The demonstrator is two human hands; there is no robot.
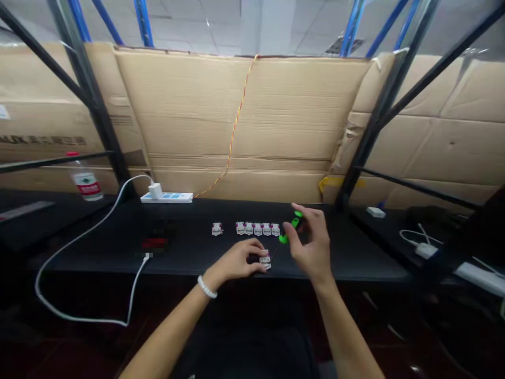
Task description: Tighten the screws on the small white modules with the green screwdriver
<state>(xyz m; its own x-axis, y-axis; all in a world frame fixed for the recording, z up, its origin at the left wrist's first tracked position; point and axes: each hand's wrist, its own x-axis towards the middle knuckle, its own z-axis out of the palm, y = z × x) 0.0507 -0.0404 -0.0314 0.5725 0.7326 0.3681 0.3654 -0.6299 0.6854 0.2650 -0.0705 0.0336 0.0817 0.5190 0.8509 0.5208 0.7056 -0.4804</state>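
Pinched between the thumb and fingers of my left hand [240,259] is a small white module with purple parts [265,259], near the front edge of the black table. My right hand [311,242] grips a green and black screwdriver [294,226], tilted, its thin shaft slanting down left towards the module. Whether the tip touches the module is too small to tell. Behind my left hand stands a row of several similar white modules [258,229], close together. One more white module [216,229] sits apart to their left.
A white power strip [173,197] with a plugged-in charger [155,189] lies at the back left of the table [189,252]. Its white cable [82,237] loops over the front edge. Left stands a water bottle [87,181]. Cardboard [189,116] walls the back, between dark metal posts [371,126].
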